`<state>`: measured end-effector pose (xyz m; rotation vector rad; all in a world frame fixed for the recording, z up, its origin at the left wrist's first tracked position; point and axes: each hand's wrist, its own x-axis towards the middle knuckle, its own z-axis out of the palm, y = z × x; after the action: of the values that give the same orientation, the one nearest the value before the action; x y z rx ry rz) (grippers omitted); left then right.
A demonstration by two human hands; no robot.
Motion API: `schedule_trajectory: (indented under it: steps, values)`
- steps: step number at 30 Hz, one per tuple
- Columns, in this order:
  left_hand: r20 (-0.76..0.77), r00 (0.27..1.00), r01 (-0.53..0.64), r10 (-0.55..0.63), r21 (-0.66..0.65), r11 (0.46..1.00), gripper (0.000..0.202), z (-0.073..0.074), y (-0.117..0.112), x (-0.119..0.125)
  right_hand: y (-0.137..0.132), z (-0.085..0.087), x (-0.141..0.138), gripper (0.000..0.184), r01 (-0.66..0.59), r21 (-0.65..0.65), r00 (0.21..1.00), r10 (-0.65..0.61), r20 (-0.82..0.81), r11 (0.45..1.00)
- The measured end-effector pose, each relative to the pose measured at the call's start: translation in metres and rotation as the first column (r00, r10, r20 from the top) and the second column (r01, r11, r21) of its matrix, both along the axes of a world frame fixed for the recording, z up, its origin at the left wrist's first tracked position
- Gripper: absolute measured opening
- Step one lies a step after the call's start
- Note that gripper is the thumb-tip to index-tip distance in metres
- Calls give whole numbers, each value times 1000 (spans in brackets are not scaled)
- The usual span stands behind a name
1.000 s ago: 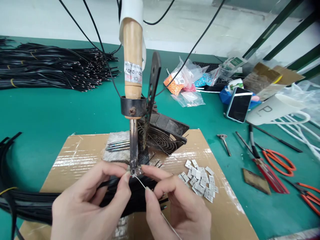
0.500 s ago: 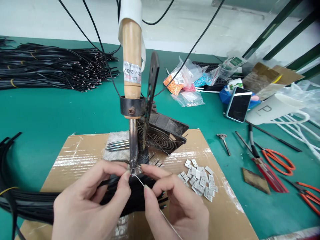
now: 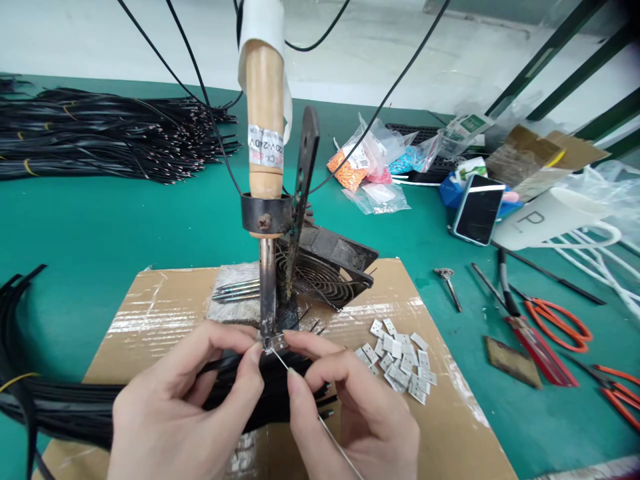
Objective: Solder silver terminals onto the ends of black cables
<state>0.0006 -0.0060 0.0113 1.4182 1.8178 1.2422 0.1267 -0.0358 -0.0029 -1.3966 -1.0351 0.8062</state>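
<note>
Head view: at lower centre of the frame, the left hand (image 3: 183, 400) curves inward, its thumb and forefinger pinching a small perforated metal plate (image 3: 274, 344) at the end of a black cable bundle (image 3: 265, 380), just below the soldering iron's tip (image 3: 267, 320). The right hand (image 3: 353, 407) pinches a thin solder wire (image 3: 340, 447) between thumb and forefinger, its end beside the plate. Matching plates (image 3: 397, 360) lie heaped right of the hands on a cardboard sheet (image 3: 150, 313).

We count one soldering iron (image 3: 265, 133), one phone (image 3: 479, 209), one white mug (image 3: 547, 219) and two pairs of orange-handled scissors (image 3: 557, 325).
</note>
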Motion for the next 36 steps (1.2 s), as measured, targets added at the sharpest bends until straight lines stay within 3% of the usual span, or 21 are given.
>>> schedule_trajectory:
  steps: [10,16,22,28,36]
  values:
    - [113,993,-26,32,-59,998,5,-3,-8,5,4,2,1,20,-4,102,1000,2,17,995]
    - [-14,994,110,-110,-29,994,7,-8,-5,-5,5,0,0,20,7,118,1000,-11,25,993]
    - [-61,995,74,-74,5,997,6,-14,-6,-8,5,-5,2,19,-12,182,999,3,51,983]
    - [-86,996,16,-15,11,1000,20,-16,-5,-4,6,-8,3,21,-29,248,993,-1,122,968]
    - [-89,996,17,-19,-16,1000,33,-14,-2,0,2,-8,1,17,-12,173,996,-4,91,985]
